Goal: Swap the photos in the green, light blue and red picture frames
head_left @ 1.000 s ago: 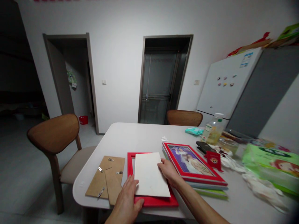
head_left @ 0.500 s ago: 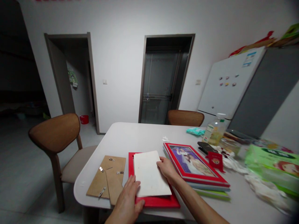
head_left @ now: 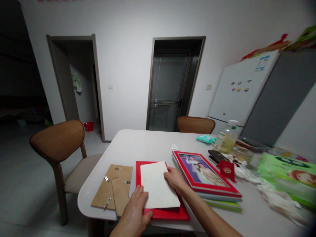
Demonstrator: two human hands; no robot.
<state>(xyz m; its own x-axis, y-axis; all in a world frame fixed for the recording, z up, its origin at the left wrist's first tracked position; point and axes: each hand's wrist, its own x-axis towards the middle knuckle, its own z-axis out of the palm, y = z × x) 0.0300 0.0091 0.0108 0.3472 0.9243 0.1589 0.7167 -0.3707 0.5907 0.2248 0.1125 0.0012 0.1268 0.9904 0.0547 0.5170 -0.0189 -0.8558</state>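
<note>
A white sheet of card or paper (head_left: 159, 186) lies on a red picture frame (head_left: 172, 214), covering most of its middle. My right hand (head_left: 175, 180) is closed on the sheet's right edge, thumb and fingertips at its upper right. At the frame's near left corner, my left hand (head_left: 134, 209) grips the frame, its thumb on the front border and its fingertips touching the sheet's left edge. Left of the frame are brown backing boards (head_left: 105, 191) with metal clips, overlapping each other. On the right, a framed photo with a red border (head_left: 219, 189) tops a stack of frames.
Behind the stack are a phone (head_left: 217, 156), a red packet (head_left: 227, 170) and a bottle (head_left: 225, 138). A green tissue pack (head_left: 287, 174) and crumpled tissues (head_left: 278, 200) lie at right. Wooden chairs (head_left: 59, 140) stand left of and behind the white table (head_left: 143, 141).
The white sheet has shifted slightly left on the red frame, and my right hand has moved a little left with it. My left hand stays almost where it was.
</note>
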